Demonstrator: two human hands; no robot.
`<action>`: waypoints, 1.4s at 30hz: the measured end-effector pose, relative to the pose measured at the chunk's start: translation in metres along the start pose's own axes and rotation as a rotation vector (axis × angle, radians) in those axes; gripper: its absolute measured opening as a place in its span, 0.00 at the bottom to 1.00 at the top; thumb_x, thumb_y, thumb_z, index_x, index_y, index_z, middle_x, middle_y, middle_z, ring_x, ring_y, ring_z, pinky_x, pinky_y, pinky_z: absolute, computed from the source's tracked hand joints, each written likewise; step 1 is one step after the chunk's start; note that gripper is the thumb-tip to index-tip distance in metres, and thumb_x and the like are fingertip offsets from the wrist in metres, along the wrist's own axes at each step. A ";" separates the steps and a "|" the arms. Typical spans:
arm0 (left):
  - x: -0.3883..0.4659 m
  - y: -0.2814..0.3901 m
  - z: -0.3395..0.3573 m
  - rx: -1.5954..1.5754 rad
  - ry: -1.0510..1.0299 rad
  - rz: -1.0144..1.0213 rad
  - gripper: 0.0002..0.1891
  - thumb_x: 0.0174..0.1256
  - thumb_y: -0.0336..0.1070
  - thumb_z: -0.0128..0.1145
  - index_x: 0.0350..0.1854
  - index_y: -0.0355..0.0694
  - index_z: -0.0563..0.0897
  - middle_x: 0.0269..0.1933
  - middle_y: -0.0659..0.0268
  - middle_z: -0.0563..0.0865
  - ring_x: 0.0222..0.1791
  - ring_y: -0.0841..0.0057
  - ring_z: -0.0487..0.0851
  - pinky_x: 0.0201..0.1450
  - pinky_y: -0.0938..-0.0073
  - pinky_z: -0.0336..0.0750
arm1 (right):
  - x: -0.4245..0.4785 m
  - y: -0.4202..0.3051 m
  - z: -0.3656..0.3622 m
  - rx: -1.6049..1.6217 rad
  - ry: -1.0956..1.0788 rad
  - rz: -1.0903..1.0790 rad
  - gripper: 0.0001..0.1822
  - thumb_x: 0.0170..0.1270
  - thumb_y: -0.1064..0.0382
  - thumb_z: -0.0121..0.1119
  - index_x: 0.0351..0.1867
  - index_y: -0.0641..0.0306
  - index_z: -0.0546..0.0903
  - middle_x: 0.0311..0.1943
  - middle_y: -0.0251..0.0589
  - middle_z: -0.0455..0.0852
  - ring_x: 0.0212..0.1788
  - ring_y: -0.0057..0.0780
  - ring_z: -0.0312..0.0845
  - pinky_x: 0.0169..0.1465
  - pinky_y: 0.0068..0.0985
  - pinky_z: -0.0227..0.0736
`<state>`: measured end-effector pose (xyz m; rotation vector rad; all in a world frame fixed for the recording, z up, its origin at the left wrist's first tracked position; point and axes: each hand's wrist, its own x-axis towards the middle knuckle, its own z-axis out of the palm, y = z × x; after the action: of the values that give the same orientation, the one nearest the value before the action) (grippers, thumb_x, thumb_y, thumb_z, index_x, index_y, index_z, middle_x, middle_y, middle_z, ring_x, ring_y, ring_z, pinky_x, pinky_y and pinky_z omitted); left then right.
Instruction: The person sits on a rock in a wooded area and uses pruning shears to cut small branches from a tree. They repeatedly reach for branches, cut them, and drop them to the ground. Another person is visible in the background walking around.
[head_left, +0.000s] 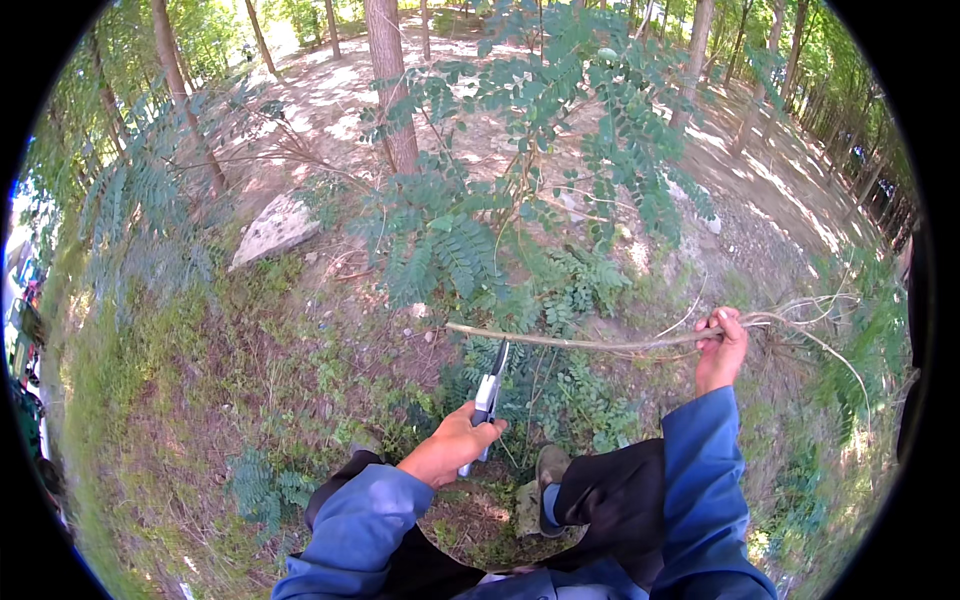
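Observation:
My left hand (454, 444) grips a pair of pruning shears (487, 388) with pale, silvery handles and a dark blade pointing away from me. The blade tip appears right by the underside of a long, bare branch (585, 344); whether they touch I cannot tell. My right hand (723, 351) is closed around that branch, toward its right part. One end of the branch reaches left past the shears, while thinner twigs (825, 346) fan out beyond my right hand. Behind the branch stands a leafy green shrub (465, 251) with compound leaves.
A tree trunk (390, 82) rises beyond the shrub, with more trees further back. Left of the shrub lies a flat pale rock (276, 229). Weeds (300, 352) cover the ground around me. My shoe (553, 465) stands beside a stone (527, 510). Leafy branches (150, 217) spread at the left.

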<state>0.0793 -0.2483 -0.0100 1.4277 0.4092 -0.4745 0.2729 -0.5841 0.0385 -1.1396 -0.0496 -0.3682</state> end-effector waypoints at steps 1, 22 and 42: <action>-0.001 0.000 -0.001 -0.035 -0.013 0.013 0.24 0.61 0.35 0.52 0.57 0.31 0.65 0.49 0.59 0.78 0.47 0.74 0.73 0.49 0.69 0.68 | -0.002 0.000 0.002 0.008 0.003 0.004 0.06 0.57 0.63 0.56 0.31 0.61 0.73 0.22 0.32 0.74 0.25 0.27 0.78 0.16 0.16 0.63; 0.022 0.002 -0.001 0.006 0.153 0.016 0.18 0.62 0.35 0.52 0.52 0.33 0.70 0.43 0.63 0.77 0.40 0.77 0.72 0.39 0.72 0.68 | -0.017 -0.001 0.024 0.013 -0.085 0.096 0.05 0.56 0.64 0.55 0.30 0.61 0.73 0.22 0.33 0.74 0.25 0.28 0.78 0.14 0.17 0.65; 0.038 -0.006 -0.003 -0.215 0.129 0.004 0.13 0.59 0.37 0.57 0.44 0.40 0.73 0.37 0.67 0.77 0.36 0.78 0.71 0.38 0.73 0.66 | -0.033 -0.001 0.036 0.066 -0.216 0.219 0.05 0.53 0.67 0.56 0.31 0.64 0.74 0.22 0.40 0.76 0.23 0.32 0.79 0.11 0.18 0.65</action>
<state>0.1076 -0.2487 -0.0358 1.2535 0.5441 -0.3252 0.2470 -0.5436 0.0472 -1.1032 -0.1246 -0.0472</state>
